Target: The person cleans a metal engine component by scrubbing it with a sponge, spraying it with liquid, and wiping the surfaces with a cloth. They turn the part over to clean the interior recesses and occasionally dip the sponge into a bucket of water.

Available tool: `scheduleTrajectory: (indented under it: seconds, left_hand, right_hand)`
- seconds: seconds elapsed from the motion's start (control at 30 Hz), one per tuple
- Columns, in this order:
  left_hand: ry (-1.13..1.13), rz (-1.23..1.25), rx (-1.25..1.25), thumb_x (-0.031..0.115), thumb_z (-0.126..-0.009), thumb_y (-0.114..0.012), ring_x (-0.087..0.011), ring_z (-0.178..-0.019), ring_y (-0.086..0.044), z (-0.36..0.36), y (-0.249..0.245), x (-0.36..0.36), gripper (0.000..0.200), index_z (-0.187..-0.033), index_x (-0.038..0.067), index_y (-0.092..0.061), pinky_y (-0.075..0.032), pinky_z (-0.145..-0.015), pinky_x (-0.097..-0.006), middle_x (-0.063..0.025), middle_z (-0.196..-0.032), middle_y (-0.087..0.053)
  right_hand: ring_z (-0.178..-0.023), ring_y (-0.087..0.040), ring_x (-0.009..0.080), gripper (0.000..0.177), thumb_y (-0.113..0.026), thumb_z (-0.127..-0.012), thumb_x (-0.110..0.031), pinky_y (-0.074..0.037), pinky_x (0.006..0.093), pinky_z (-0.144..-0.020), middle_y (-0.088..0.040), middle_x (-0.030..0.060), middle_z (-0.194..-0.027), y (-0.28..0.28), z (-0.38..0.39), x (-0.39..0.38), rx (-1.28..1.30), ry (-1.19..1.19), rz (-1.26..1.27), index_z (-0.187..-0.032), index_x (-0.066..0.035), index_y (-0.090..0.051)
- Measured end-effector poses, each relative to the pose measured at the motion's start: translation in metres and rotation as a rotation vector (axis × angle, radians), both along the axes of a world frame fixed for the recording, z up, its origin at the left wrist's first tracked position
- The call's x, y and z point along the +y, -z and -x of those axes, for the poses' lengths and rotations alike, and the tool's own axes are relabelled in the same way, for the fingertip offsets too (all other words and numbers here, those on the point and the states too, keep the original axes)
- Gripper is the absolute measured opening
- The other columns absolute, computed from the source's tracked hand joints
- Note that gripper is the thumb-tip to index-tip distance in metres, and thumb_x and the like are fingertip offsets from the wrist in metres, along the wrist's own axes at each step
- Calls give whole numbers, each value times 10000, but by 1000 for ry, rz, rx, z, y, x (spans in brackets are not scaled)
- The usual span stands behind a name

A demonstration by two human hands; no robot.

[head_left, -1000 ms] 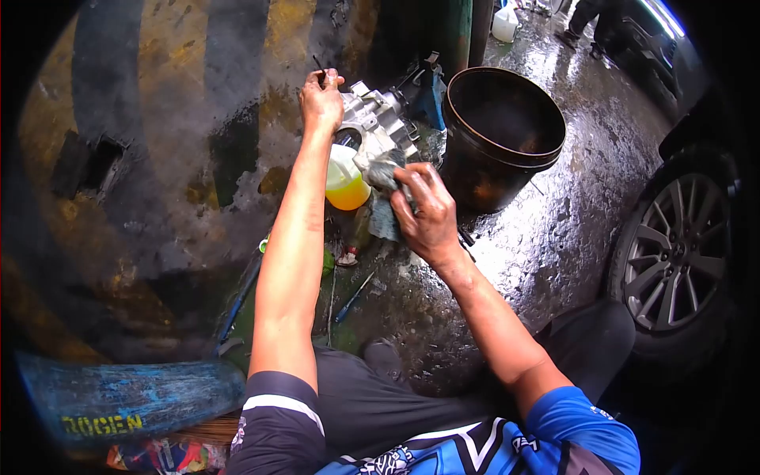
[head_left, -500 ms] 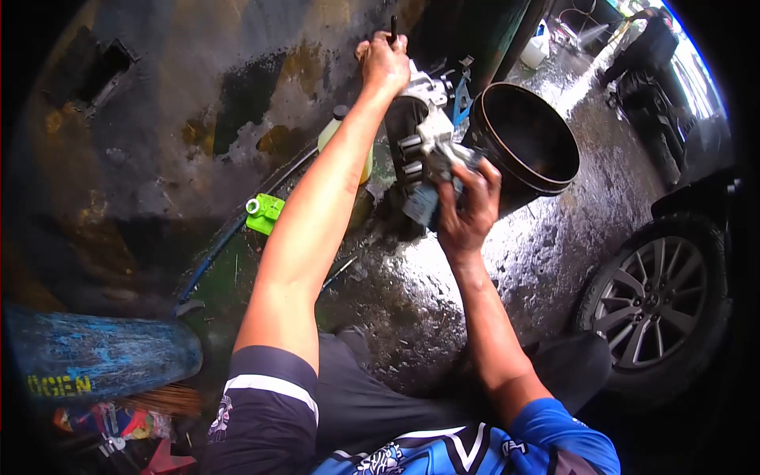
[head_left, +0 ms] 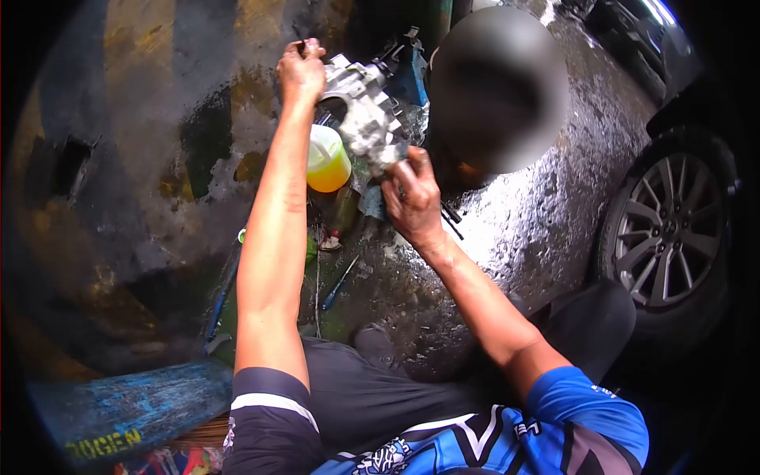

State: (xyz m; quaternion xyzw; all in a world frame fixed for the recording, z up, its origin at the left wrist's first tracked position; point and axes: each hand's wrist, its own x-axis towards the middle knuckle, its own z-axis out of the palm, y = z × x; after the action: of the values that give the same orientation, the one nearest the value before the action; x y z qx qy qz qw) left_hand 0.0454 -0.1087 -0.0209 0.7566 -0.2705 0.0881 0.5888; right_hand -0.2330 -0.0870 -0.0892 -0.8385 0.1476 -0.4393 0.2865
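Observation:
A silver cast-metal housing [head_left: 366, 107] with pipe stubs and a rounded cut-out hangs above the wet floor between my two hands. My left hand [head_left: 302, 73] is closed at its upper left end, fingers curled. Around its lower right end my right hand [head_left: 413, 194] is closed, the fingertips dark with grime. A grey-blue piece of cloth or similar [head_left: 372, 202] shows beside my right palm, partly hidden by it. Just below the housing stands a translucent jug [head_left: 326, 165] of yellow liquid, partly behind my left forearm.
A drum [head_left: 499, 95], blurred in this view, stands right of the housing, beside a blue metal stand [head_left: 416, 75]. A blue-handled screwdriver [head_left: 334, 294] lies on the floor. A car wheel [head_left: 665, 229] is at right, a blue lettered cylinder [head_left: 150, 404] at lower left.
The view has shifted right and down. Both hands, with the housing, now appear further left, and the housing shows more of its face. The yellow jug is more exposed.

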Motion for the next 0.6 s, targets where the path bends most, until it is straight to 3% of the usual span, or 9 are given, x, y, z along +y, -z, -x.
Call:
scheduleTrajectory:
  seconds: [0.1,0.17,0.2,0.23,0.33,0.43,0.5,0.57,0.6]
  left_hand:
    - [104,-58,82,315,-1001,-597,-207,-839,-699,3,-7,13,336,-1054,-13,-648,-515,-789,-334,-112,-938,-758]
    - [77,-67,10,313,-1004,-602,-133,-837,-653,5,-8,20,324,-1039,-6,-642,-492,-796,-299,-84,-942,-758]
    - [74,-87,26,318,-1007,-597,-126,-836,-649,7,-9,24,326,-1037,-3,-647,-490,-793,-296,-83,-937,-758]
    - [72,-107,40,323,-1010,-592,-120,-835,-644,5,-9,25,328,-1035,1,-652,-488,-790,-293,-82,-932,-757]
    - [92,-114,-2,352,-1022,-571,-97,-693,-514,-1,-3,35,358,-949,28,-702,-441,-660,-291,-23,-835,-701]
    - [107,-114,-18,379,-1035,-544,-79,-638,-438,-7,-1,44,382,-956,49,-719,-388,-601,-277,12,-749,-618]
    - [124,-116,34,364,-1043,-535,-55,-590,-370,-4,-2,47,365,-951,64,-722,-324,-544,-261,55,-684,-513]
    - [133,-103,47,352,-1047,-531,-44,-575,-335,1,-1,47,354,-947,71,-721,-286,-521,-255,71,-671,-475]
    - [140,-87,49,346,-1049,-530,-38,-567,-318,1,-2,44,349,-944,74,-721,-267,-510,-252,79,-665,-456]
  right_hand:
    - [-1018,-631,413,209,-666,-825,-1,-551,457,-872,-566,216,-1159,17,6,-9,121,-71,92,-1019,-50,-604]
    - [-1023,-628,402,222,-648,-837,-5,-544,464,-873,-569,197,-1139,5,8,-5,5,-63,-186,-1053,-49,-625]
    - [-1032,-620,394,224,-626,-854,-7,-534,470,-877,-570,198,-1134,2,5,-7,-87,2,-217,-1076,-33,-633]
    - [-1048,-614,383,205,-615,-862,-5,-528,465,-877,-572,208,-1122,-14,4,-8,-130,55,-87,-1067,-13,-626]
    - [-1054,-619,378,177,-616,-863,-17,-530,444,-871,-580,208,-1108,-2,2,-6,-26,-104,-58,-1038,-6,-629]
    - [-995,-637,362,146,-617,-863,-32,-534,439,-840,-581,200,-1091,7,5,-17,40,-40,-355,-1002,4,-640]
    - [-902,-662,325,188,-629,-867,-49,-552,387,-774,-590,188,-1057,6,-2,-20,-113,58,-286,-1044,1,-666]
    - [-922,-649,351,199,-653,-898,-93,-532,405,-815,-566,214,-1118,-12,-14,-5,-232,-21,-456,-1069,9,-659]
    - [-1040,-611,387,295,-672,-920,-141,-498,443,-903,-535,256,-1197,-21,-12,2,-201,-129,-426,-1154,31,-624]
